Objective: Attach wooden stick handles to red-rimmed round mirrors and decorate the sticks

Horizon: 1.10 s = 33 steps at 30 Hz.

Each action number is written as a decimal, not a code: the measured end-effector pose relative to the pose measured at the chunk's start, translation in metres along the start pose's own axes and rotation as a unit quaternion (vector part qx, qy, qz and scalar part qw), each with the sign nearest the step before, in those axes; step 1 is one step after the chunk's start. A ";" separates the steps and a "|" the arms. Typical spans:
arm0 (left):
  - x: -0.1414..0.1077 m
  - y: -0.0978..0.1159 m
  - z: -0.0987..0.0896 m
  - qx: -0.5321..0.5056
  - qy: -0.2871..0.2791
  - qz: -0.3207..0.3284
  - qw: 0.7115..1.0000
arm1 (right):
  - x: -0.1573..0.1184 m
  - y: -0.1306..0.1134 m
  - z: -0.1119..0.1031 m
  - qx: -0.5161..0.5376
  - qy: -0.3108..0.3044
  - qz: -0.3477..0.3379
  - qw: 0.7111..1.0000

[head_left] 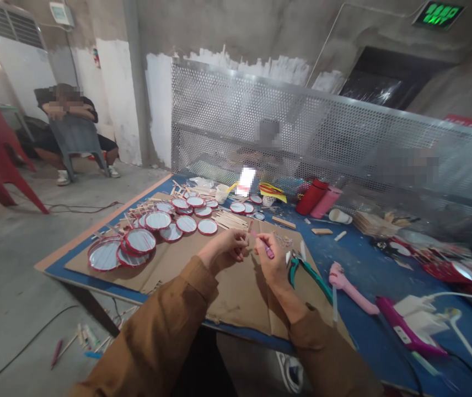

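Cardboard covers part of a blue table near perforated metal panels.

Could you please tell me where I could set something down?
Bare cardboard shows between the left sleeve and right sleeve, and between the left sleeve and red-rimmed discs. It is crowded around the wooden sticks and purple power strip.
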State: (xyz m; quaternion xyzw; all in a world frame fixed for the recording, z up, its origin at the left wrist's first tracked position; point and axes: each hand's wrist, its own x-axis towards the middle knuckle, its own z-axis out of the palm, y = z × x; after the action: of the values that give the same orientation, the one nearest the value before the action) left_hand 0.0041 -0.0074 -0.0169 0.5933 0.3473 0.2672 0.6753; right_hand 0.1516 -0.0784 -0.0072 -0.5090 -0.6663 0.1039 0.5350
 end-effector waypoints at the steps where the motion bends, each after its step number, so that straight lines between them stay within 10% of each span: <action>1: -0.001 0.001 0.000 0.002 0.001 -0.001 1.000 | 0.000 -0.001 0.000 -0.002 -0.002 -0.007 1.000; 33: 0.001 -0.001 0.000 0.005 -0.001 -0.004 1.000 | -0.003 -0.002 0.000 -0.019 0.005 -0.006 1.000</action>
State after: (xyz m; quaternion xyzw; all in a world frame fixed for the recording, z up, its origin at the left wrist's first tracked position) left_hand 0.0044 -0.0064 -0.0186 0.5953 0.3502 0.2623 0.6740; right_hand 0.1502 -0.0811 -0.0078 -0.5154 -0.6689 0.0852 0.5289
